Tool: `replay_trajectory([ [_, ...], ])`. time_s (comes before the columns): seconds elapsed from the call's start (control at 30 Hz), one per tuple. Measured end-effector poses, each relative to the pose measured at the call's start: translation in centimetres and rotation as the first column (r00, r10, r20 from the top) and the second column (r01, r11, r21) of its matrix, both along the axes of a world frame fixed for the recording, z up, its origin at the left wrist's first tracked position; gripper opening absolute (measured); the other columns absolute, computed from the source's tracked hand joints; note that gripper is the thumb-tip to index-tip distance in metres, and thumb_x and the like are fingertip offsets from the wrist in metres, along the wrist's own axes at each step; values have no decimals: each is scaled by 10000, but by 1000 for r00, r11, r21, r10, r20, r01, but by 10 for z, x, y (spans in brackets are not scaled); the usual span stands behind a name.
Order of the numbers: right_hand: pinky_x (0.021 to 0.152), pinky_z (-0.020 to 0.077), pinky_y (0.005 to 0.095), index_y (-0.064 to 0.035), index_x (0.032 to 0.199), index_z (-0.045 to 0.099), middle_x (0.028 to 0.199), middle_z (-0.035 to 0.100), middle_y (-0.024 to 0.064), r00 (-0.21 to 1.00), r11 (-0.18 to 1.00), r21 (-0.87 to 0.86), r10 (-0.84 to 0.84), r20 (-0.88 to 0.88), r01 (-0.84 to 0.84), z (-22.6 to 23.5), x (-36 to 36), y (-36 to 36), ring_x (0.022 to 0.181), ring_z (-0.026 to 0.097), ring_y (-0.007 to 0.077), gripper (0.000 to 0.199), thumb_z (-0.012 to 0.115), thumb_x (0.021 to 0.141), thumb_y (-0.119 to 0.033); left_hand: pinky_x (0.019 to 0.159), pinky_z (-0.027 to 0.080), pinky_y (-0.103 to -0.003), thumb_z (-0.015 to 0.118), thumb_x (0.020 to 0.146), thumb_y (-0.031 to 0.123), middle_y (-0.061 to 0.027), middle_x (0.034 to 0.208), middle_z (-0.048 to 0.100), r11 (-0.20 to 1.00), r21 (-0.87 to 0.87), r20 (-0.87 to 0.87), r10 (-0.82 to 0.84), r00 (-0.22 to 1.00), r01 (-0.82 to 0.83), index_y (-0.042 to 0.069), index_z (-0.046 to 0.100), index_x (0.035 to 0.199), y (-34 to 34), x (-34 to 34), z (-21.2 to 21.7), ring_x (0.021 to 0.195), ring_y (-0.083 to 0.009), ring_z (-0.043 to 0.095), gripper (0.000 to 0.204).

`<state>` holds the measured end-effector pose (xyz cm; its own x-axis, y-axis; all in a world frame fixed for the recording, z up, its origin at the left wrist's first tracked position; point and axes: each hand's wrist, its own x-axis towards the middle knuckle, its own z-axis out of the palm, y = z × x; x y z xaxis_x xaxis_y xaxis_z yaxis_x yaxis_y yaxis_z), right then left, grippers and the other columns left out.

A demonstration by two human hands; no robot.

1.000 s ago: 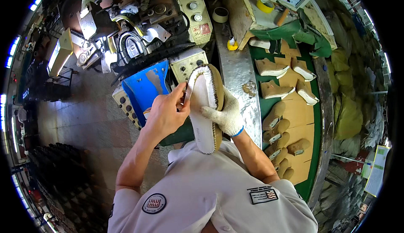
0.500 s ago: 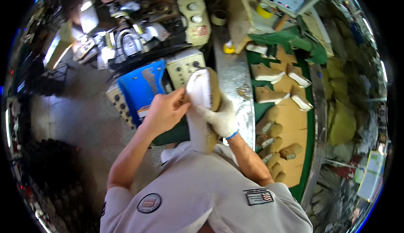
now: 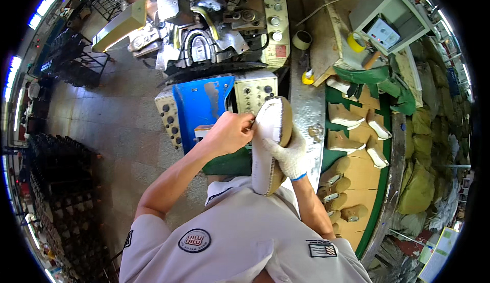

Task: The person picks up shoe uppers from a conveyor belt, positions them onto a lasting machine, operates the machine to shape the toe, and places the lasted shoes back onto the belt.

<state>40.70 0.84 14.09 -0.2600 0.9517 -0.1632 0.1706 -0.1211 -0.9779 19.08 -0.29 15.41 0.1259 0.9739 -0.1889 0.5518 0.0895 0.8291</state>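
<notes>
A tan shoe upper [image 3: 287, 119] with a white underside [image 3: 263, 158] is held upright in front of my chest, its white bottom facing left and toward me. Stitch marks run along the seam. My right hand [image 3: 290, 154], in a white knitted glove with a blue cuff, is wrapped round the shoe's middle from the right, thumb across the white bottom. Bare, my left hand [image 3: 232, 131] has its fingers curled into a pinch at the shoe's left edge near the rounded top end. Whatever the fingertips grip is too small to make out.
A machine with metal clamps [image 3: 201, 48] stands ahead, with a blue panel [image 3: 204, 104] and control boxes [image 3: 255, 91] below it. To the right, a metal ledge [image 3: 312, 124] borders a green bench [image 3: 326, 99] holding several tan shoes [image 3: 344, 114] on cardboard. Dark racks [image 3: 61, 196] stand left.
My view has shifted, so the scene sits further right and lower. Both hands remain at the shoe, the right gripping its middle and the left pinching at its edge.
</notes>
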Motion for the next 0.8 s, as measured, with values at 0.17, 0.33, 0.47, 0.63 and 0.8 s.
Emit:
replay_trajectory([
  [0.17,920,550,343,-5,1382,566,1188,719,133,999,999,-48,1,43,1,5,-9,3,1053,693,199,753,881,751,-270,644,528,-410,659,858,103,-257,796,676,996,23,-78,88,993,-86,-50,695,952,-1,5,-12,717,-415,660,184],
  [0.33,908,550,344,6,1346,588,1163,722,140,981,999,41,10,195,-18,17,-21,-1,1027,688,192,714,869,759,-289,654,524,-500,656,799,98,-221,760,689,984,166,-307,109,945,-59,16,728,858,-6,11,-20,703,-415,675,124],
  [0.47,923,553,367,-18,1391,554,1172,726,175,964,998,35,31,264,-42,23,-24,-1,1066,711,254,764,861,760,-323,626,519,-507,680,755,136,-165,684,689,986,163,-543,54,838,43,81,719,730,-8,11,-17,675,-388,678,72],
  [0.63,932,546,348,-3,1389,559,1185,725,149,990,999,17,36,135,-38,17,-21,-1,1066,696,204,749,857,763,-288,621,541,-445,699,768,173,-150,719,715,961,247,-447,225,866,-122,63,739,769,0,-3,-14,682,-348,701,117],
  [0.8,934,544,335,5,1387,568,1192,721,117,996,999,43,-19,90,15,9,-17,-3,1073,680,178,736,863,760,-243,629,545,-452,683,846,220,-182,759,710,970,229,-235,138,962,-83,54,734,883,-2,-11,-7,675,-368,689,178],
])
